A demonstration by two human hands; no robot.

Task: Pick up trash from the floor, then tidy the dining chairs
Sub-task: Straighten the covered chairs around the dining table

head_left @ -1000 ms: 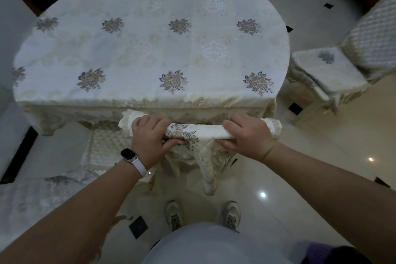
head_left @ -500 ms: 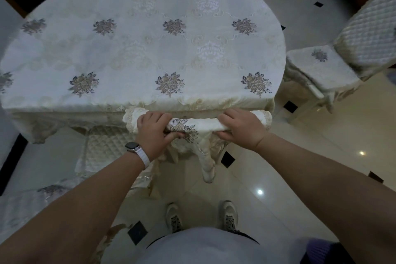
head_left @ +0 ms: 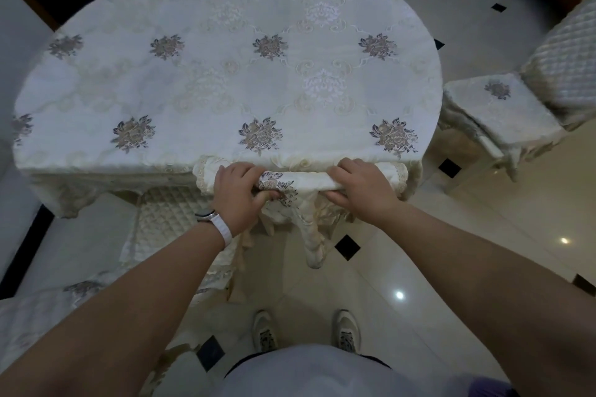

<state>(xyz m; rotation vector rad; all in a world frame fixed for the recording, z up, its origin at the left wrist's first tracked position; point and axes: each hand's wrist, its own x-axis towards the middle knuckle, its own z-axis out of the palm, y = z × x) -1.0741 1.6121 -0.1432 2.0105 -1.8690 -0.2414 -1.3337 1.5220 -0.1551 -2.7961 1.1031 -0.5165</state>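
Chair (head_left: pixel 306 179) tucked at table (head_left: pixel 225 74) front; 2nd chair (head_left: pixel 496 106) right.

Home dining room, cloth-covered table (head_left: pixel 225 74), quilted chairs (head_left: pixel 503 109), tiled floor (head_left: pixel 483 251)

both arms reach forward, nearly straight. the left hand (head_left: pixel 237 195) and right hand (head_left: pixel 361 188) are curled over the chair's top rail (head_left: pixel 306 179), thumbs underneath, left hand left of the rail's middle, right hand toward its right end.
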